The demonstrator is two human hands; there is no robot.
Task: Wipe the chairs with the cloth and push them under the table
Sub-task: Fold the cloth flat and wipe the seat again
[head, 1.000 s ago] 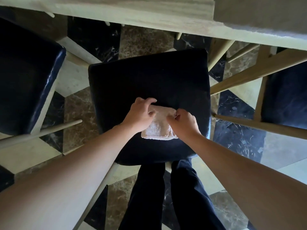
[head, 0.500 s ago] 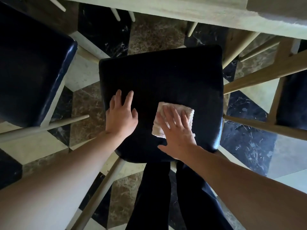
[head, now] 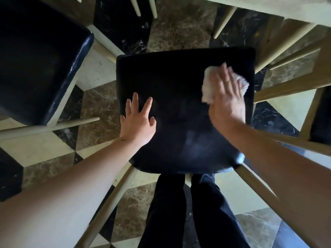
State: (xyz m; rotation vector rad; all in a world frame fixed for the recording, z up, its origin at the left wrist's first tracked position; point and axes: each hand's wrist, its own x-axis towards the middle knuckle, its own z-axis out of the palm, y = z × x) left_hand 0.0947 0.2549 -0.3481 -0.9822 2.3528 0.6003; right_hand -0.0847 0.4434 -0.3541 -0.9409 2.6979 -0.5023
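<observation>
A chair with a black padded seat point(head: 180, 86) and pale wooden legs stands right below me. My right hand point(head: 226, 99) lies flat with straight fingers on a white folded cloth point(head: 208, 83), pressing it onto the seat's far right part. The cloth shows beside and beyond the fingers and looks blurred. My left hand point(head: 138, 120) rests flat on the seat's left side, fingers spread and holding nothing. The pale table edge point(head: 286, 9) runs across the top right.
A second black-seated chair point(head: 39, 56) stands at the left, close to this one. The wooden frame of a third chair point(head: 290, 85) is at the right. Below is a floor of black, brown and cream marble tiles point(head: 96, 108). My dark-trousered legs point(head: 193, 212) stand behind the seat.
My right hand has slid the cloth from the near middle of the seat to its far right. My left hand let go of the cloth earlier and now rests flat on the left side.
</observation>
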